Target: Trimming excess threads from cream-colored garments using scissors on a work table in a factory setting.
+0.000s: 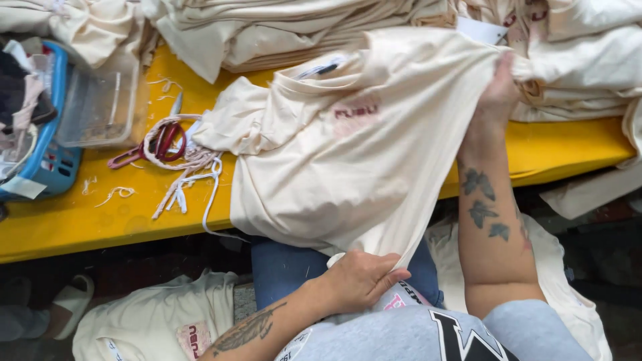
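**Cream shirt stretched between both hands**

Left hand (pixel 361 281) pinches the cream shirt's (pixel 348 160) lower hem at the lap, fingers closed on cloth. Right hand (pixel 498 90) grips its upper edge, near the yellow table's (pixel 100 220) far right. Shirt drapes over the table's front edge. Red scissors (pixel 157 144) and cord scraps (pixel 184 177) lie left; blue basket (pixel 50 157) at left edge.

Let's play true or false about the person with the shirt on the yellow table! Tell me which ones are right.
1. Both hands grip the cream shirt. True: the left hand pinches its lower edge, the right hand its far side.
2. The table is green. False: it is yellow.
3. A blue basket sits at the table's left end. True.
4. The red-handled scissors are in the right hand. False: they lie on the table among cords.
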